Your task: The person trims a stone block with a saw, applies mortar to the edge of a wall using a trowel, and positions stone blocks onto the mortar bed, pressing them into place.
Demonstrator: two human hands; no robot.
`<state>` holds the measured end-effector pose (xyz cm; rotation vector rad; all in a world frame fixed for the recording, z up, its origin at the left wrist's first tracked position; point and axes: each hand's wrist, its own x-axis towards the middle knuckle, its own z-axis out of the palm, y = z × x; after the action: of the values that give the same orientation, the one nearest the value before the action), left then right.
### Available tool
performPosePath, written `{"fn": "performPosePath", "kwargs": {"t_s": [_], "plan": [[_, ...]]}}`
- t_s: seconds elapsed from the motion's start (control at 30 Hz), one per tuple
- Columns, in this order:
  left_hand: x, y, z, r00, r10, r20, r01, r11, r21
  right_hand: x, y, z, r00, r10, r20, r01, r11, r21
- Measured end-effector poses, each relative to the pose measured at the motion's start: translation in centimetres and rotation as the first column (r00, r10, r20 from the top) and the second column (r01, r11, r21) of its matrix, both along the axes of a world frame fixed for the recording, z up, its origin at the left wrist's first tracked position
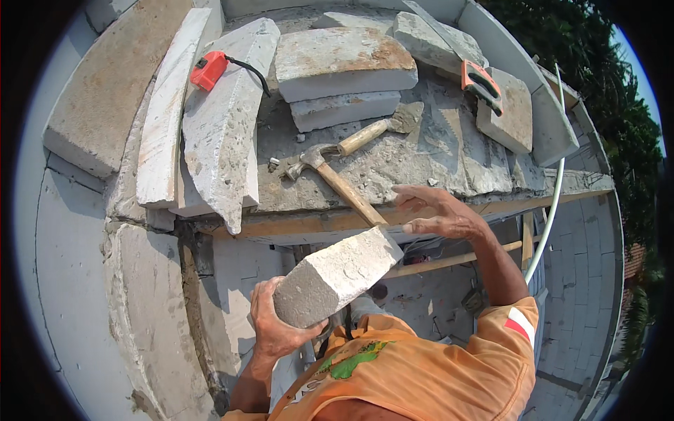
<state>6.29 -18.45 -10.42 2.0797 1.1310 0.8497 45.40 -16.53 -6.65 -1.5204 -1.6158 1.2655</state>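
Observation:
My left hand (284, 323) grips a pale grey concrete block (340, 275) from below and at its left end, holding it tilted in front of my body. The block's upper face looks rough and chipped. Off its right end, my right hand (444, 212) hovers with fingers apart and nothing in them. Just beyond the block lies a claw hammer (347, 193), its wooden handle pointing toward me over the ledge's edge. A trowel (375, 133) with a wooden handle rests behind the hammer head.
On the ledge (365, 172) stand stacked blocks (344, 63), and a hand saw (481, 84) leans on blocks at right. A red tape measure (210, 70) sits on a long slab (235, 119). A white hose (554, 203) runs down the right side. Below the ledge, the floor drops away.

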Motion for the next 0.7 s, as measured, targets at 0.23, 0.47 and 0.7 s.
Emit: {"fn": "performPosePath", "kwargs": {"t_s": [0.23,0.47,0.7], "plan": [[0.4,0.9,7.0,0.995,0.104,0.007,-0.102,0.986,-0.132,-1.3,-1.0,-9.3,0.856,-0.504,0.114,0.501,0.864,0.056],[-1.0,1.2,10.9,0.976,0.216,-0.040,-0.218,0.972,-0.081,-7.2,0.1,-11.4,0.882,-0.467,-0.055,0.470,0.881,0.057],[1.9,2.5,14.6,0.973,0.213,0.093,-0.212,0.977,-0.026,-1.6,3.8,-8.9,0.852,-0.498,0.161,0.402,0.819,0.410]]}}
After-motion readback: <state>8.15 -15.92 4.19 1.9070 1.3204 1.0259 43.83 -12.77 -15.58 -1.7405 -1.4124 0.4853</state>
